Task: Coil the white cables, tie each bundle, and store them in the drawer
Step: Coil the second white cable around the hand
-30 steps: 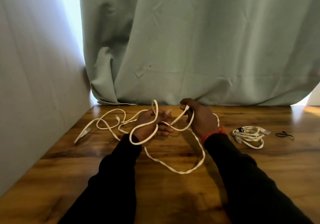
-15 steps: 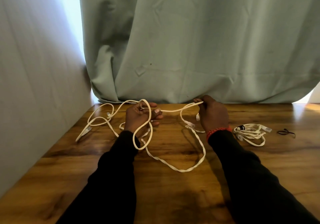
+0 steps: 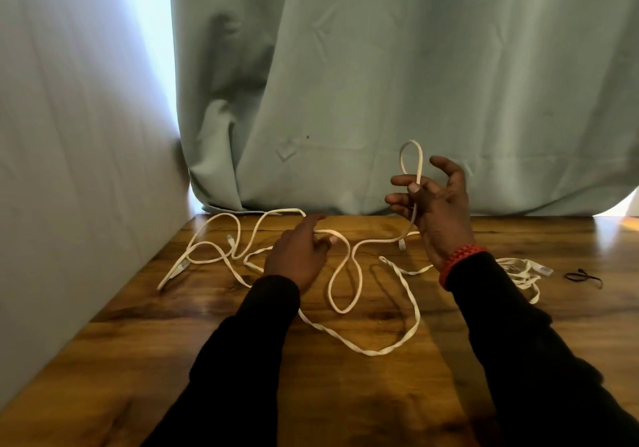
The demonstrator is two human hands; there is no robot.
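A long white flat cable [image 3: 380, 351] sprawls in loose loops over the wooden table [image 3: 173, 360]. My right hand [image 3: 437, 209] is raised above the table's far edge. Its thumb pinches the cable against the fingers, and a small loop stands up above them. My left hand [image 3: 297, 256] lies low on the table, palm down, and pinches a stretch of the same cable near its fingertips. A second white cable, coiled in a bundle [image 3: 527, 273], lies at the right, partly hidden behind my right sleeve. No drawer is in view.
A small black tie [image 3: 584, 277] lies on the table right of the bundle. A pale green curtain [image 3: 380, 83] hangs along the table's far edge, and a grey wall [image 3: 69, 170] closes off the left side.
My right hand has risen off the table, taking a cable loop up with it. My left hand has dropped to the tabletop, and the loop it held now lies flat between my arms.
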